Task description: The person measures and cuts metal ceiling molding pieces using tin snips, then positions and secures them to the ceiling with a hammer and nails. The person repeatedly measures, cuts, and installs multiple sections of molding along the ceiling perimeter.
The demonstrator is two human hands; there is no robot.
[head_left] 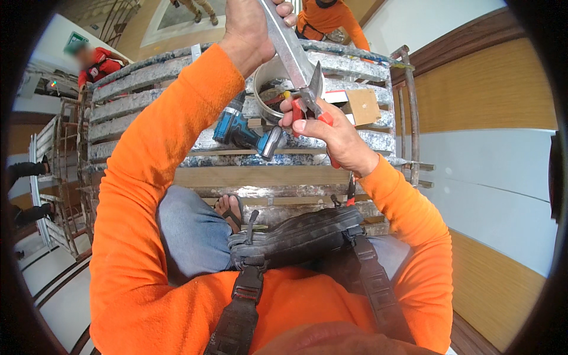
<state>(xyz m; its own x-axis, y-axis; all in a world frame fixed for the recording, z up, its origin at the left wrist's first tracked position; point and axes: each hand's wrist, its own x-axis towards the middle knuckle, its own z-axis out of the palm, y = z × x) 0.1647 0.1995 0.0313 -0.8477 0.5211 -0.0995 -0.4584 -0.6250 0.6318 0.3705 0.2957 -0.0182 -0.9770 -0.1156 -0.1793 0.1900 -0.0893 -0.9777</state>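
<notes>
Raised at the top of the head view, my left hand [251,29] is closed around a long grey galvanized metal channel [288,50], which slants down toward me. My right hand [340,133] grips a pair of tin snips [318,78] by the red handles. Their dark blades meet the channel's lower end; one blade sticks up beside it. Whether the metal is between the blades I cannot tell. Behind my right hand stands a white bucket [258,80] with tools inside, partly covered by the channel. A blue and black cordless drill [241,130] lies left of the bucket.
Paint-splattered slats form the scaffold platform [136,100] under these things. An open cardboard box [362,106] sits right of the bucket. Scaffold pipes [413,118] stand at the right, by a wood-panelled wall [473,89]. Other people, in orange [331,21] and red [97,65], are beyond the platform.
</notes>
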